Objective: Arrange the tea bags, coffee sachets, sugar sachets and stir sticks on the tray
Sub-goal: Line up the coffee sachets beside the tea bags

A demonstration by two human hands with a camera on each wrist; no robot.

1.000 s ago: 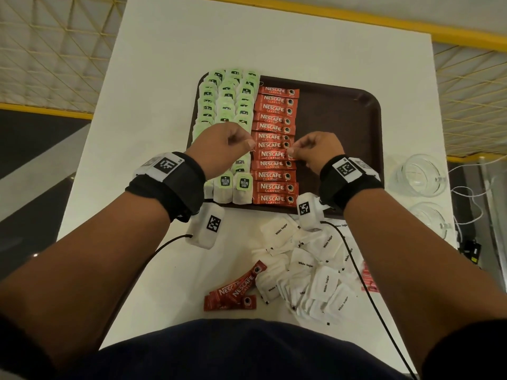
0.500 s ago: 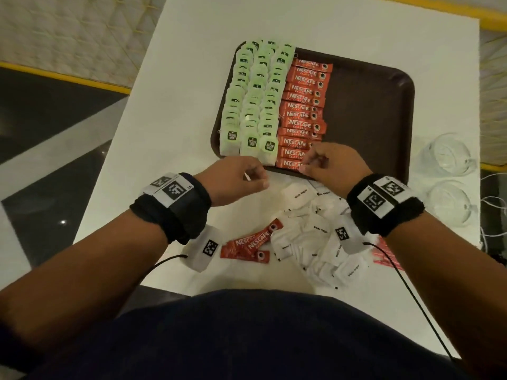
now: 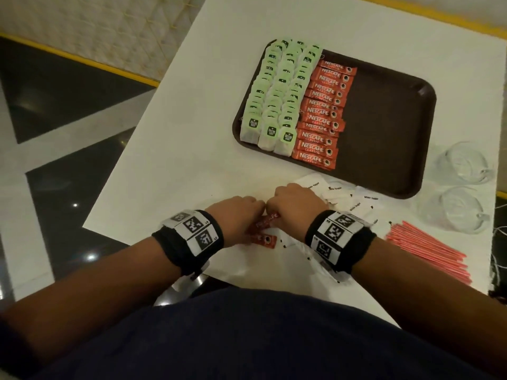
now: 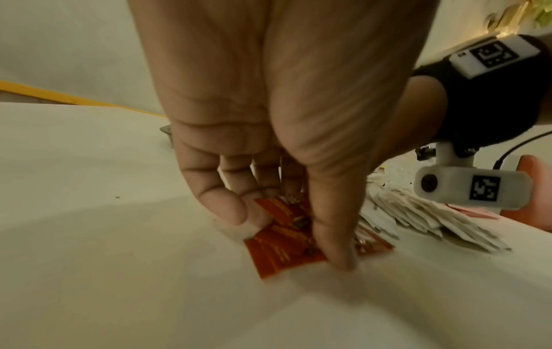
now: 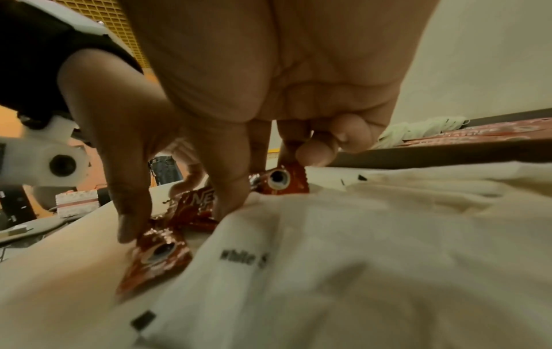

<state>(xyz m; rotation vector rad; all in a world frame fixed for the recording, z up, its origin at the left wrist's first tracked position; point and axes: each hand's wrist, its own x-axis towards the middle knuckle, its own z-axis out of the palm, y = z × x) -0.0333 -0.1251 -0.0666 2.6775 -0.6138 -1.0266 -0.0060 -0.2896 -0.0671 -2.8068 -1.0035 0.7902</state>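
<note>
The loose red foil coffee sachets (image 3: 262, 229) lie at the desk's near edge, slanting toward the brown plastic tray (image 3: 389, 127). Left hand (image 3: 233, 212) and right hand (image 3: 296, 202) both pinch them.

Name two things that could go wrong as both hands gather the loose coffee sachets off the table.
The left hand and right hand crowd the same coffee sachets, so one may slip or crumple. The right wrist lies over the sugar sachets, so lifting could scatter them.
</note>
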